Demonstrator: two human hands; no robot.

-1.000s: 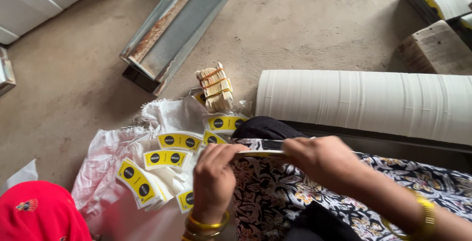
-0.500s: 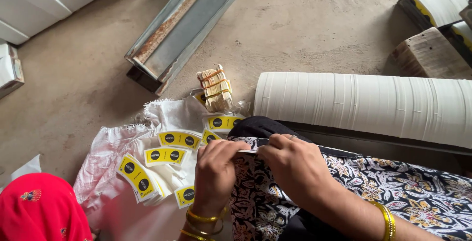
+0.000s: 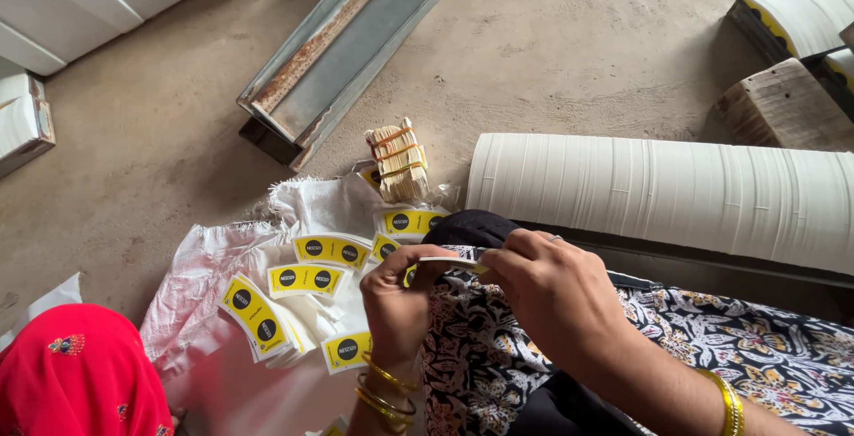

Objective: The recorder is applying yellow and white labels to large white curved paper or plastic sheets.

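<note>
Both hands meet over my lap. L hand (image 3: 398, 298) is pinched shut on the near end of a thin stack of flat white paper blanks (image 3: 452, 262), thumb on top, fingers under. R hand (image 3: 556, 298) is closed on the same stack from the other side, fingertips (image 3: 511, 249) on its upper edge. Stack is held edge-on, roughly level, just above my knee; can't tell how many pcs are in it.

L wrist has gold bangles (image 3: 382, 391); R wrist has one gold bangle (image 3: 729, 400). Lap is covered w/ black-and-white floral cloth (image 3: 712, 338).

On the floor left of L hand: a white woven sack (image 3: 213, 258) spread flat, w/ fanned piles of curved yellow-and-white cup blanks (image 3: 307, 280) lying on it, each w/ black round marks. Just beyond those, a bundle of tan sticks (image 3: 398, 162) tied w/ bands, standing tilted.

Right of the bundle, a long white ribbed roll (image 3: 658, 191) lies on its side, near my R hand but not touching. Farther off, a rusty metal channel (image 3: 356, 40) lies diagonally on the concrete floor (image 3: 569, 53). Red cloth (image 3: 76, 374) at bottom-left corner.
</note>
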